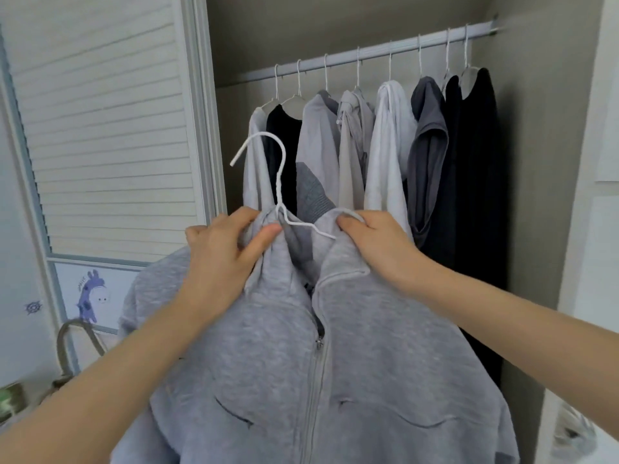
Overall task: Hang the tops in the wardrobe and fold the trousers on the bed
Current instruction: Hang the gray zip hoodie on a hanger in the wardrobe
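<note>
A light grey zip-up hoodie [335, 363] is held up near the camera, in front of the open wardrobe [536, 162], front facing the viewer, zip closed most of the way up. A white wire hanger [279, 182] is seated inside the collar; its hook sticks up above the neckline, curving left, not yet on the rail [368, 51].

The collar's left side is pinched by the left hand [231, 252], thumb on the fabric right beside the hanger neck. The collar's right side is gripped by the right hand [371, 242], fingers curled over the fabric at the hanger's right shoulder wire. The hands are set apart, one on each side of the neck opening.

Farther back, a row of hung tops [385, 145] is seen on the rail, each on a white hanger: pale grey, black, greys, white, dark grey, then black at the far right.

At left, a white louvred door [100, 128] is seen, with a purple giraffe sticker [90, 294] on the panel below it. A curved grey handle [75, 343] shows at lower left; what it belongs to cannot be told.
</note>
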{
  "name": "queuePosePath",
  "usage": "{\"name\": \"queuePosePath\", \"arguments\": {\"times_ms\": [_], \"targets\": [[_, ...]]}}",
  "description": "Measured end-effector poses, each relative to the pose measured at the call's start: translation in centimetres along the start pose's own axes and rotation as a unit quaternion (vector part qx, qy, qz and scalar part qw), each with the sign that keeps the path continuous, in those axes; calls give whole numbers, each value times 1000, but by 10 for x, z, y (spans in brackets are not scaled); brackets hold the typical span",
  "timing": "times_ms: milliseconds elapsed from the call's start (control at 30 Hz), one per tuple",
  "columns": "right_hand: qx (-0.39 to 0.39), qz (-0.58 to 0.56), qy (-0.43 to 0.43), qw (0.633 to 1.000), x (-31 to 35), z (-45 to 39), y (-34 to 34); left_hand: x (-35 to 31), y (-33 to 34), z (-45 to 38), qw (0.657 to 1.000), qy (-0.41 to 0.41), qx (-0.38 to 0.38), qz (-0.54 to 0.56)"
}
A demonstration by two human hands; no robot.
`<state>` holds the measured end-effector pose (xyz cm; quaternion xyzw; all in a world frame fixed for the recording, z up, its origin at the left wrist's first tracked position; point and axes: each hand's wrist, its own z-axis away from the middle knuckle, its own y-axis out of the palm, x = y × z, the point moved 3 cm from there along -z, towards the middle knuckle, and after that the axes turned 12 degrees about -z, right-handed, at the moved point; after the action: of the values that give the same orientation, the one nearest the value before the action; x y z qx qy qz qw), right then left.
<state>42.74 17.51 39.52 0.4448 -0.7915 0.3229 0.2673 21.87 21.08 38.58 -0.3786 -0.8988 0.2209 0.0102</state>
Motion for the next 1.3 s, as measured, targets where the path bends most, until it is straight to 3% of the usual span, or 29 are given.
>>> {"name": "queuePosePath", "arguments": {"times_ms": [133, 233, 300, 367, 433, 500, 567, 667, 800, 967, 1100, 1233, 1300], "targets": [[-64, -85, -11, 994, 3, -12, -26, 43, -16, -14, 998, 51, 41, -17], [-113, -67, -35, 991, 12, -25, -53, 77, -26, -25, 998, -9, 24, -59], [-59, -27, -42, 997, 20, -34, -62, 86, -27, -31, 995, -36, -10, -87], [79, -45, -5, 996, 27, -36, -58, 88, -28, -32, 992, -56, -44, -105], [163, -72, 29, 984, 24, -37, -57, 93, -30, -29, 988, -71, -72, -120], [162, -42, 52, 985, 22, -39, -51, 101, -35, -26, 981, -98, -108, -125], [152, 13, 131, 980, 15, -36, -44, 113, -42, -27, 971, -155, -154, -99], [246, 12, 106, 963, 3, -9, -27, 124, -46, -28, 967, -184, -160, -67], [156, 9, 12, 988, 5, -1, -18, 125, -44, -27, 976, -171, -113, -73], [123, 37, -72, 989, 22, -17, -11, 97, -44, -37, 972, -43, -115, -202], [149, 53, -29, 987, 18, -25, -26, 119, -47, -36, 972, -170, -93, -135], [230, 77, 42, 969, 15, -19, -28, 121, -38, -33, 975, -180, -99, -86], [246, 36, 85, 965, 12, -14, -26, 121, -32, -37, 973, -193, -88, -89]]}}
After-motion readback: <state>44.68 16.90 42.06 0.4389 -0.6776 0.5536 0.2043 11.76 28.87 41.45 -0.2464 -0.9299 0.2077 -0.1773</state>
